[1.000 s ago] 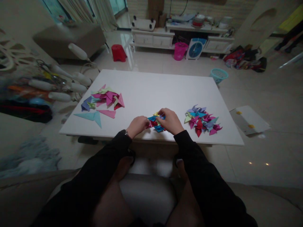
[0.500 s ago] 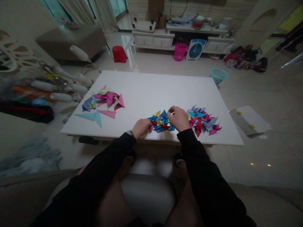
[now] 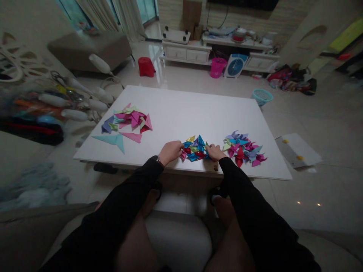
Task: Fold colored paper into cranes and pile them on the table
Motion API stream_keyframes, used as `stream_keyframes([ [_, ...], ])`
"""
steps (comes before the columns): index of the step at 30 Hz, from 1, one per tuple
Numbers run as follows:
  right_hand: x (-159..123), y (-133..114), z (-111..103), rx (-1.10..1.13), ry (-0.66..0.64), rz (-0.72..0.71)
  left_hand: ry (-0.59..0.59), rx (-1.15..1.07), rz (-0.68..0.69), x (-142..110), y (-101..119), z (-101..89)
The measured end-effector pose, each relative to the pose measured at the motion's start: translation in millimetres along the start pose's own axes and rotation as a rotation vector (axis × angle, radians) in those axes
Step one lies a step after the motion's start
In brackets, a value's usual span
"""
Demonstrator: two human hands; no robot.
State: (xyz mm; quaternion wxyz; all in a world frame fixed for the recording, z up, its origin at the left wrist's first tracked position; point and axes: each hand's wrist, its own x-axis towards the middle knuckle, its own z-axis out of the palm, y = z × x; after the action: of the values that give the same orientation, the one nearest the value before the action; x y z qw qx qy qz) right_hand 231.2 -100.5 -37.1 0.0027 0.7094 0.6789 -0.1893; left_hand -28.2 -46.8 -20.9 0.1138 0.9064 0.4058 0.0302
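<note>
A small cluster of folded paper pieces (image 3: 195, 147) in blue, red, yellow and green lies near the front edge of the white table (image 3: 184, 113). My left hand (image 3: 171, 152) grips its left side with curled fingers. My right hand (image 3: 215, 152) pinches its right side, fingers closed on the paper. Both sleeves are black. A pile of folded pink, purple and blue paper shapes (image 3: 244, 148) sits just right of my right hand. Farther left lies another pile of flat paper triangles (image 3: 129, 120), with a large teal piece (image 3: 113, 139) and a pink piece (image 3: 132, 136) in front of it.
A cluttered rack with scissors and white handles (image 3: 65, 98) stands left of the table. On the floor are a red stool (image 3: 145, 66), a pink bin (image 3: 217, 67), a teal basket (image 3: 261, 96) and a white sheet (image 3: 297, 149). A low cabinet (image 3: 215, 49) lines the far wall.
The paper cluster spread out between my hands. My right hand slid from on top of it to the right, then drew back toward the table's front edge. The view shifted slightly.
</note>
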Motion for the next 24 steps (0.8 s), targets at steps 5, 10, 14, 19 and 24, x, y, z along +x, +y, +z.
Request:
stream_keyframes([
  [5,9.6,-21.2,9.0,-0.068,-0.086,-0.031,-0.037,-0.015,-0.031,-4.0,-2.7,-0.7],
  [10,10.4,-30.8,4.3,-0.092,-0.079,-0.034,-0.009,-0.076,-0.116,-3.9,-11.6,-3.6],
  [14,1.2,-36.9,-18.9,0.026,0.037,0.185,0.079,-0.248,-0.326,-2.5,-42.9,-6.1],
  [19,-23.9,-54.2,-46.4,0.096,0.084,0.197,0.163,-0.331,-0.607,-18.8,-127.7,-15.0],
  [24,-34.9,-60.6,-46.6,0.086,0.092,0.161,0.239,-0.228,-0.891,-52.2,-217.1,-36.0],
])
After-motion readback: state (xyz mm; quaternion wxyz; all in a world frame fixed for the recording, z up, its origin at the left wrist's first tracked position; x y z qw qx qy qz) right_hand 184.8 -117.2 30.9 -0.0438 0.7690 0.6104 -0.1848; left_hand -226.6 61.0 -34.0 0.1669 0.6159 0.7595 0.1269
